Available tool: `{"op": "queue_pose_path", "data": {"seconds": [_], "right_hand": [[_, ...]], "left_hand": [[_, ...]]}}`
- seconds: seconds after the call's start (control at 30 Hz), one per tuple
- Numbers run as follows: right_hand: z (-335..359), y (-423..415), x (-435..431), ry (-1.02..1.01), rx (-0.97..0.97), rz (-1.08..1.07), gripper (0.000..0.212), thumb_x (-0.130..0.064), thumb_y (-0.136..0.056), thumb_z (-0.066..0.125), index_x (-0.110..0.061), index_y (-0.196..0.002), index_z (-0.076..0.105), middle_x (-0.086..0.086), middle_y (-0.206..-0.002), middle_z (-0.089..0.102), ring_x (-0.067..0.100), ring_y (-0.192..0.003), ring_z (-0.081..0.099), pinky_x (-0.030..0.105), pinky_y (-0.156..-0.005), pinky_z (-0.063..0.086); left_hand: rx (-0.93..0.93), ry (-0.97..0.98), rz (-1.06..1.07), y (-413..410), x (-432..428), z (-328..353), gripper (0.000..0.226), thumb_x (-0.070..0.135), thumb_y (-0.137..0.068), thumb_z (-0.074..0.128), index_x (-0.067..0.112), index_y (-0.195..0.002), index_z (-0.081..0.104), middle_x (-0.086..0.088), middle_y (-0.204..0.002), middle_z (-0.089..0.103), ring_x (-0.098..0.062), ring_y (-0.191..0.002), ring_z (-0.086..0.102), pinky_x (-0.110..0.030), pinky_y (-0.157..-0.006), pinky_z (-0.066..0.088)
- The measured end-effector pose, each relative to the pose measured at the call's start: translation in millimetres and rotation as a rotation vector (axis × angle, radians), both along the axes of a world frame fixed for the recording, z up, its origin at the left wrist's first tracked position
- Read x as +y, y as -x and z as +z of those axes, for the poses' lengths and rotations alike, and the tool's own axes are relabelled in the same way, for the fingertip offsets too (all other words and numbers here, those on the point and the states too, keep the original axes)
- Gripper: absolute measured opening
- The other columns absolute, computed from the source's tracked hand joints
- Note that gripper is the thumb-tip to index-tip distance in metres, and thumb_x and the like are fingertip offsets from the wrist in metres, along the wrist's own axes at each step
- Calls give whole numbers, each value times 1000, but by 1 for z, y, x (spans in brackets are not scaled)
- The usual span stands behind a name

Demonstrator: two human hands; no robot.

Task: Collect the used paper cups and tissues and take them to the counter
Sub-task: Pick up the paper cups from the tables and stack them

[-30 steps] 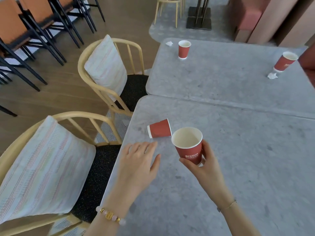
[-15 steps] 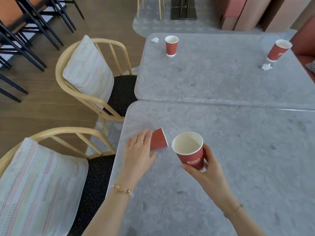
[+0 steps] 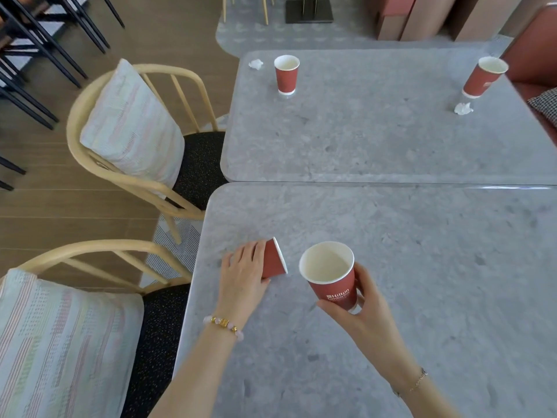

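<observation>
- The right hand (image 3: 366,312) is wrapped round the held cup (image 3: 331,285), a red paper cup. The thumb is on its near side and the fingers are behind it. The cup is upright, and its pale inside looks empty.
- The left hand (image 3: 244,276) is at the held cup's 9 o'clock. Its fingers curl over the base end of the tipped cup (image 3: 275,260).
- The tipped cup lies on its side on the near surface (image 3: 437,282). Its white rim points toward 3 o'clock, near the held cup but apart from it.
- The far surface (image 3: 376,137) butts against the near one at 12 o'clock.
- The far left cup (image 3: 286,75) stands upright on the far surface toward 11 o'clock. A crumpled tissue (image 3: 256,64) lies just beside it at its 9 o'clock.
- The far right cup (image 3: 483,78) stands toward 1 o'clock. A second tissue (image 3: 463,108) lies just beside its base at 7 o'clock.
- Two wooden chairs (image 3: 141,182) with striped cushions (image 3: 132,128) stand at 9 o'clock of both surfaces.
</observation>
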State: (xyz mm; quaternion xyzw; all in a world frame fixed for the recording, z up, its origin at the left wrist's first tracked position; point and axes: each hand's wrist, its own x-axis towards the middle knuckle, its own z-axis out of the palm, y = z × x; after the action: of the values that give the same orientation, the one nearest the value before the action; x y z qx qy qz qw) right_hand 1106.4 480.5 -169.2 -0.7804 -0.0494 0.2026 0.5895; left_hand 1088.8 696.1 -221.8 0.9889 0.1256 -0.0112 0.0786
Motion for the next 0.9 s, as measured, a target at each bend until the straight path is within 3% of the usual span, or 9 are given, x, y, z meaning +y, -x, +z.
{"op": "queue_pose_path", "data": {"seconds": [0.13,0.2,0.37,0.47,0.53,0.7,0.9], "right_hand": [[-1,2,-3,3,3,-1,64,-13,-70,82,-33,-122,50,-17,-114,62,0,-105,58,14,-82,47],[-1,4,-5,15,0,-7,63,-15,-70,82,-34,-121,50,-17,-114,62,0,-104,58,15,-81,47],[0,17,-15,12,-15,-15,63,-15,-70,82,-37,-120,50,-19,-113,62,-3,-104,57,8,-80,44],[3,29,-20,14,-17,-9,64,-16,-70,82,-40,-120,49,-20,-115,61,-5,-105,56,7,-80,45],[6,39,-22,24,-34,-5,64,-16,-70,82,-43,-117,48,-21,-113,61,-7,-103,56,7,-79,44],[10,64,-24,5,-64,23,63,-12,-70,81,-42,-115,49,-16,-112,63,-6,-100,57,5,-76,43],[10,91,-26,-14,-72,79,65,-12,-69,82,-39,-118,49,-16,-114,63,2,-104,60,15,-82,48]], "left_hand": [[-108,16,4,2,-3,10,77,24,-56,88,7,-123,56,-9,-114,64,-28,-104,62,-41,-84,49],[-155,116,56,6,-8,19,74,27,-63,84,9,-127,52,-8,-119,61,-27,-110,58,-40,-89,44],[-376,735,366,23,-17,51,70,22,-68,82,18,-128,46,-1,-122,58,-18,-108,58,-38,-88,49],[-485,1084,457,36,-21,73,62,4,-69,79,30,-115,46,5,-113,59,3,-94,62,-18,-75,51],[-533,1233,465,44,-25,85,61,-7,-70,75,33,-105,45,5,-110,57,8,-87,62,-11,-68,49],[-581,1376,400,65,-41,114,61,-14,-69,73,30,-104,49,1,-112,59,4,-87,65,-10,-69,49],[-534,1434,322,92,-64,134,59,-8,-67,77,23,-111,54,4,-107,66,0,-93,65,-10,-70,49]]}}
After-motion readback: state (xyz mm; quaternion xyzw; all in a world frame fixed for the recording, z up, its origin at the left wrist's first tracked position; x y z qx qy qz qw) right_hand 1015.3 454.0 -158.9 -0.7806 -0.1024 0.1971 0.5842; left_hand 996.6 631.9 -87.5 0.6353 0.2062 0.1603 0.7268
